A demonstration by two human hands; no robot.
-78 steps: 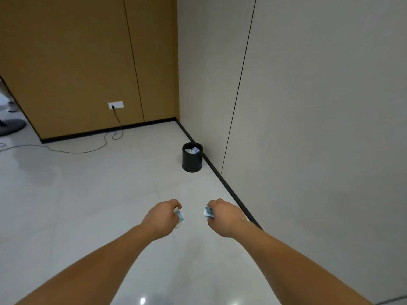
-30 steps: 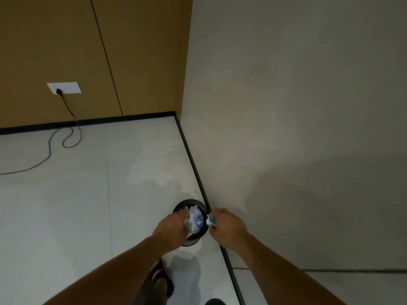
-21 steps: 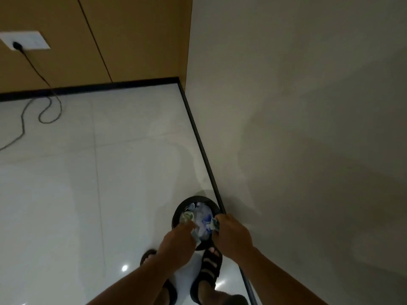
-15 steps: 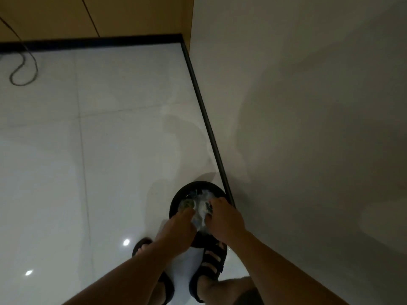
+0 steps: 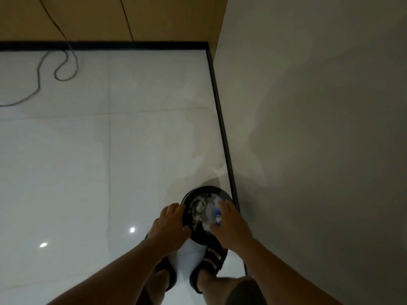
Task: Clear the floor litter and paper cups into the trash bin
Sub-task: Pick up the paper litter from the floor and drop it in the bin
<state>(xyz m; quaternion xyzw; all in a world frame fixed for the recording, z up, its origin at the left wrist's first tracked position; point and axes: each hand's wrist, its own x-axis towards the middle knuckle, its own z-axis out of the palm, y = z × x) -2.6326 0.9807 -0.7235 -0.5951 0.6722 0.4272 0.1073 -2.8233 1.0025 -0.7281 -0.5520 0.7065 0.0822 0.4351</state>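
Crumpled white-and-blue paper litter (image 5: 214, 211) now lies in the round black trash bin (image 5: 207, 188) by the wall (image 5: 308, 150). Both the left hand (image 5: 170, 225) and right hand (image 5: 230, 224) have let go, fingers loosely spread; this load looks delivered.

Left grip (image 5: 170, 225) and right grip (image 5: 231, 227) hover unclenched

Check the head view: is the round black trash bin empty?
No, the round black trash bin holds crumpled white and blue paper litter up near its rim.
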